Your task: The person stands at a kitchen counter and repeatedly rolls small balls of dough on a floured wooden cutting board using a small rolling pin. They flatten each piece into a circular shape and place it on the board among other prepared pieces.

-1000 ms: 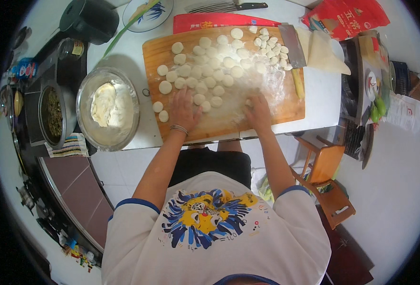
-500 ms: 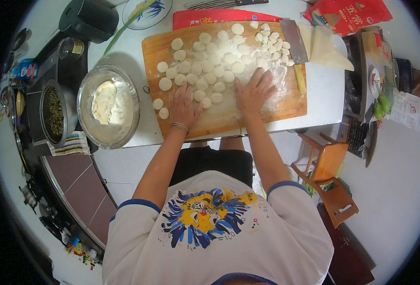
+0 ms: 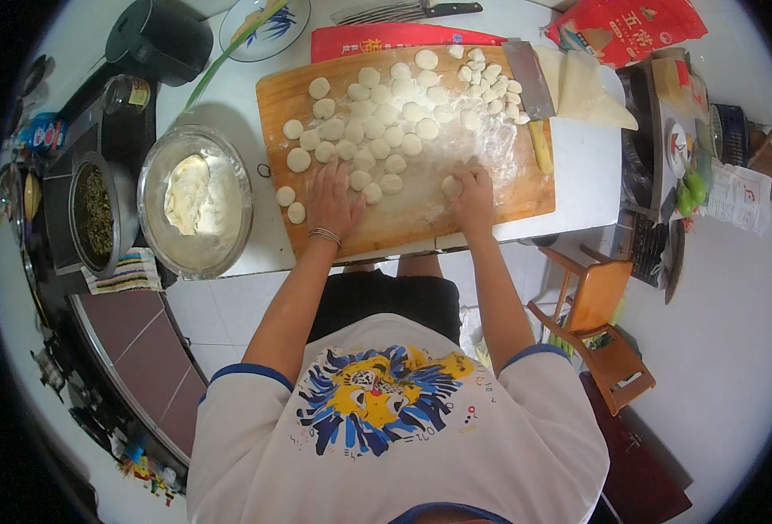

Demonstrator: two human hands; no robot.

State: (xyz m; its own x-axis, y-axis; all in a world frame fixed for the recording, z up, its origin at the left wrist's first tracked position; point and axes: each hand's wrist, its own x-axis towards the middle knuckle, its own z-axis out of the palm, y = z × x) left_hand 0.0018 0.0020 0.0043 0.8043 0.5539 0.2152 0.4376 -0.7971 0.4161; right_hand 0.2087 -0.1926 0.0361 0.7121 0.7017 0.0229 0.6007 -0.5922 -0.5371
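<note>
Flat on the near left of the floured wooden board (image 3: 526,205) lies my left hand (image 3: 332,199), fingers spread, next to several flattened dough rounds (image 3: 390,184). My right hand (image 3: 475,199) is at the board's near middle, its fingers curled in around a small dough piece (image 3: 451,185) at its thumb side. More rounds cover the board's middle and left. Small uncut-looking dough lumps (image 3: 491,83) are heaped at the far right, beside a broad metal blade (image 3: 528,80).
Left of the board stands a clear bowl (image 3: 239,231) with a large dough mass (image 3: 192,196). Beyond it is a metal pot (image 3: 125,205) of chopped greens. A yellow stick (image 3: 541,147) lies on the board's right edge. A knife (image 3: 443,10) lies at the back. A wooden chair (image 3: 600,297) stands at right.
My right hand has gone from lying spread on the board to curled around a dough piece, a little nearer to me. The left hand stays flat. The whole view has shifted slightly.
</note>
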